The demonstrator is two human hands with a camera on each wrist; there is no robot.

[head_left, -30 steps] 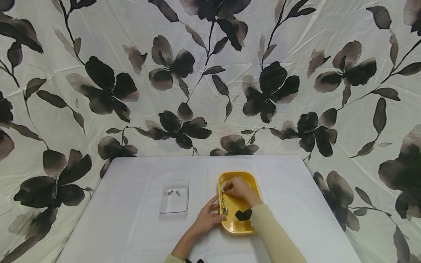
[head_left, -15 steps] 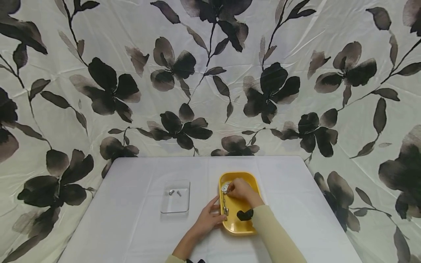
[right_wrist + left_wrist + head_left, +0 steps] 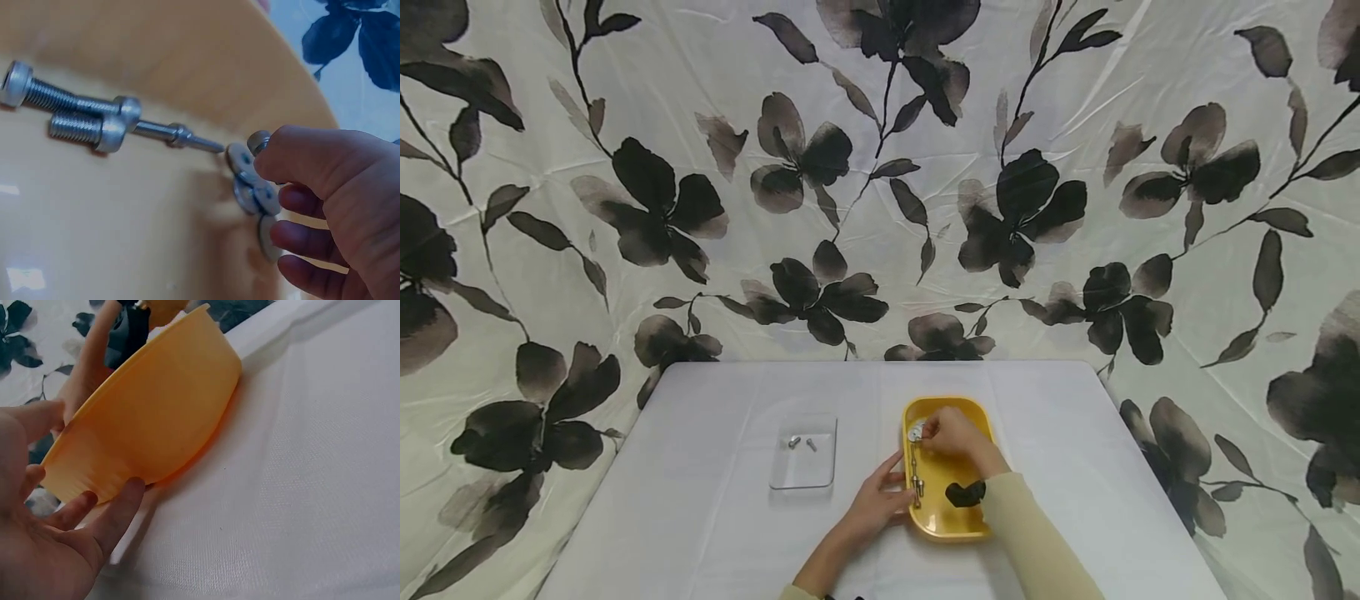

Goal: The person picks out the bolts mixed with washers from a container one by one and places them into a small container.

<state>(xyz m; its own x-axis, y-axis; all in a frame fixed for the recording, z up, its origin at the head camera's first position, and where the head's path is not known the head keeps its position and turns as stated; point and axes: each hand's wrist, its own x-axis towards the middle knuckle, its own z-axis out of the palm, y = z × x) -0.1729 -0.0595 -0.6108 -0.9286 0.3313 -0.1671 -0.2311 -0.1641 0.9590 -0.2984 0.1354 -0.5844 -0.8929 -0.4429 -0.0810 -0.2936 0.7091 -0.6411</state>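
Observation:
My right hand (image 3: 957, 437) is inside the yellow tray (image 3: 934, 523), at its far left part. In the right wrist view its thumb and finger pinch a small metal bolt (image 3: 257, 141), of which only the head shows. Right below lie several washers (image 3: 269, 199) in a cluster. Along the tray's left wall are several bolts (image 3: 82, 129) and a thin metal pin (image 3: 153, 129), its tip pointing at the washers. My left hand (image 3: 874, 502) holds the tray's left side, thumb at the rim and fingers against the outer wall (image 3: 150, 412).
A clear square box (image 3: 802, 487) with two small bolts (image 3: 794, 442) stands left of the tray. Both rest on a white-covered table (image 3: 700, 500). Behind it hangs a floral cloth (image 3: 880, 208).
The right hand has drawn slightly right from the washers, so more of them shows. The left hand keeps its place on the tray. The whole head view has shifted a little.

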